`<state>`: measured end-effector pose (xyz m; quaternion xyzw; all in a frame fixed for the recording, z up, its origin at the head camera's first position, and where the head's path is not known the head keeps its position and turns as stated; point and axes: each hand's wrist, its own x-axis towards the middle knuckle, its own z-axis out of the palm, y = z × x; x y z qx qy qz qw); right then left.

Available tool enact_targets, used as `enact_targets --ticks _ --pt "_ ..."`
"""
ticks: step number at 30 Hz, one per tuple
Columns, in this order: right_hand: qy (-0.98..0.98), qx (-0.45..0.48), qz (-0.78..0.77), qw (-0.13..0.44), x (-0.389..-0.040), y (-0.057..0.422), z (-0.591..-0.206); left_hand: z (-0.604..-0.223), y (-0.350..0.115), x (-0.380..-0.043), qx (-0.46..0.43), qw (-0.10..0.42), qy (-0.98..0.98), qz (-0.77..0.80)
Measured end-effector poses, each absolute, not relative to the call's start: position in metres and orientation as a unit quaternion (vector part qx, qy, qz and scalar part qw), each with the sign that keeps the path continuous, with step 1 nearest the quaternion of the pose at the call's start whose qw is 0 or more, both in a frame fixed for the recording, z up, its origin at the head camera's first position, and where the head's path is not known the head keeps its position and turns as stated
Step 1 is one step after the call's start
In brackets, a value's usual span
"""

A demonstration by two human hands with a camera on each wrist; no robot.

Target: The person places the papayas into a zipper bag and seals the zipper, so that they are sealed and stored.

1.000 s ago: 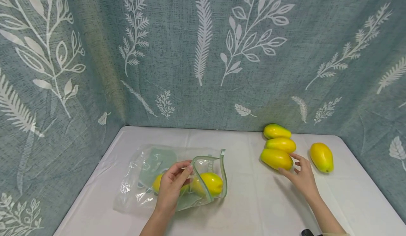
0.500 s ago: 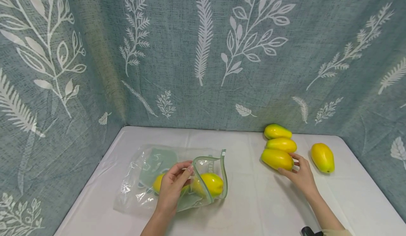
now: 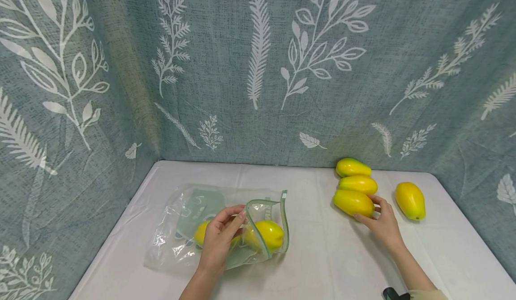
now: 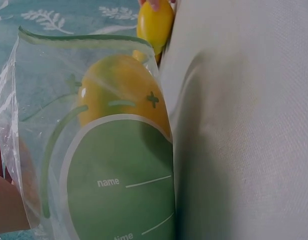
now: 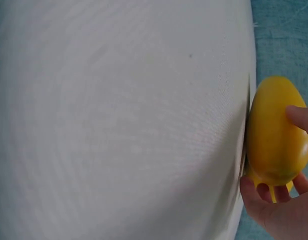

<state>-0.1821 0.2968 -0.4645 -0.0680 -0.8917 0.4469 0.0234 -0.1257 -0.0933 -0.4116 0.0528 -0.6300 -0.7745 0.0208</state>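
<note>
A clear zip bag (image 3: 189, 215) with a green rim lies on the white table (image 3: 314, 264), its mouth facing right. My left hand (image 3: 231, 219) pinches the near edge of the mouth and holds it up. Inside are a yellow fruit (image 3: 269, 233) by the mouth and another (image 3: 200, 233) deeper in. The left wrist view shows the bag's green label (image 4: 118, 180) over the inner fruit (image 4: 121, 90). My right hand (image 3: 376, 211) curls its thumb and fingers round the nearest yellow fruit (image 3: 352, 202), which lies on the table. The right wrist view shows that fruit (image 5: 276, 132) in the fingers (image 5: 299, 117).
Two more yellow-green fruits (image 3: 358, 184) (image 3: 352, 167) lie in a row behind the held one, and a third (image 3: 410, 200) lies apart to the right. A leaf-patterned teal cloth (image 3: 258, 67) walls the table at the back and both sides.
My right hand's fingers have drawn slightly closer round the nearest fruit. The left hand and the bag have stayed where they were.
</note>
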Motion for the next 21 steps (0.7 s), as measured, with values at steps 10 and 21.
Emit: enact_targets --ticks 10,21 --pt "-0.892 -0.07 0.446 0.026 -0.1826 0.2978 -0.4658 -0.4116 -0.0921 -0.1255 0.054 0.019 -0.628 -0.776" --pt "-0.897 -0.06 0.436 0.034 -0.1825 0.2985 -0.4671 -0.4134 -0.0912 -0.125 0.047 0.019 -0.625 -0.779"
